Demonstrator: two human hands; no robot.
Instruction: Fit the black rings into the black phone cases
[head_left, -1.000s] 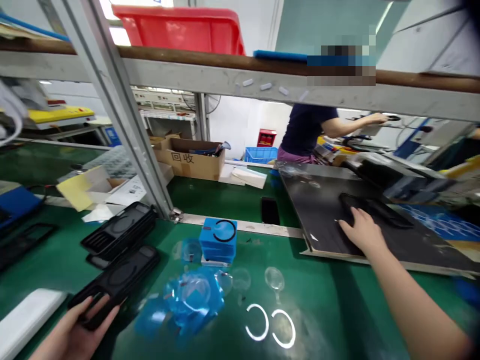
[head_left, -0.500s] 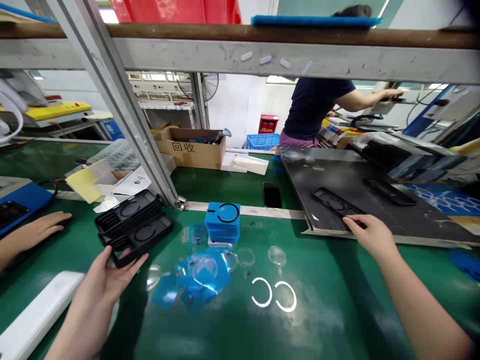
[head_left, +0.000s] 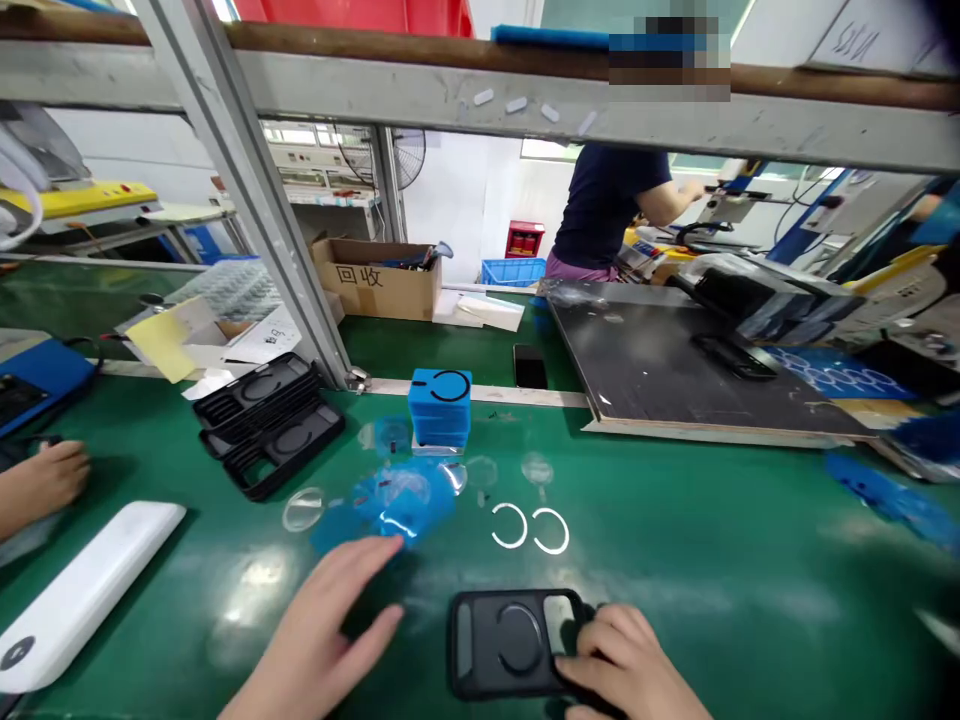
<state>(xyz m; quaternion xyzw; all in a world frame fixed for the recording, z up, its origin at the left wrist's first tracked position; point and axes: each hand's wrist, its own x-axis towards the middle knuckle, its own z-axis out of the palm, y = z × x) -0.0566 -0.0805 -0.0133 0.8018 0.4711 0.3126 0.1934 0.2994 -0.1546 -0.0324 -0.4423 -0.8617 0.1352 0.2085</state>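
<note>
A black phone case (head_left: 487, 645) with a ring-shaped groove lies at the front of the green table. My right hand (head_left: 626, 655) grips its right end, fingers curled around the edge. To its left, my left hand (head_left: 337, 625) is open above the table, thumb and fingers apart, holding nothing. Just beyond those fingertips are loose blue films (head_left: 405, 500). Two white C-shaped rings (head_left: 551, 531) lie behind the case. Farther back stands a stack of blue sheets (head_left: 441, 410) with a black ring on top. Several black cases (head_left: 274, 425) rest together at the left.
A black board (head_left: 637, 350) with another black case (head_left: 735, 355) is at the back right. A white elongated device (head_left: 90, 590) lies at the left, near a co-worker's hand (head_left: 56, 475). A metal post (head_left: 251, 190) and a cardboard box (head_left: 379, 280) stand behind.
My right hand has brought a phone case from the black board to the table front. My left hand has let go of the cases at the left and moved right.
</note>
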